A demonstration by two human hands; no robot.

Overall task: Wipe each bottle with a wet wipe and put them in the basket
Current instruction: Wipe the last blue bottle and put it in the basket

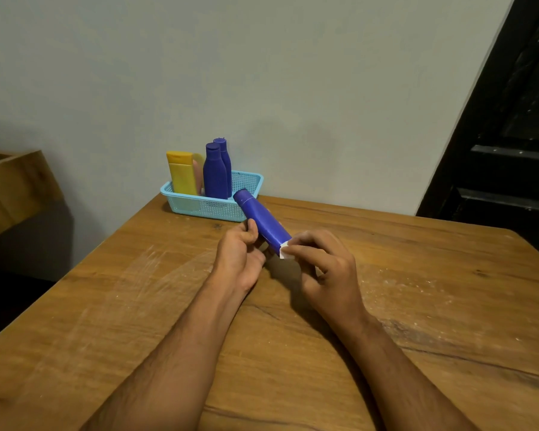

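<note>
Blue bottle held tilted above the wooden table, cap end up and away, pointing toward the basket, base end down and near. Gripped low on its body by the left hand, thumb lying along one side and fingers curled round underneath. Pressed at its near, lower end by a small white wet wipe, pinched between thumb and fingertips of the right hand, whose remaining fingers bend inward over the wipe. Both forearms bare, reaching in from the near edge of the table. Just beyond the bottle's cap, light blue mesh basket at the far edge of the table, close against the pale wall. Standing upright inside the basket: two blue bottles side by side toward its middle, a yellow bottle at its left end, and a pinkish item half hidden between them, too covered to identify. Left of the basket and off the table, a wooden box-like piece. Right of the basket, past the wall, a dark doorframe.
</note>
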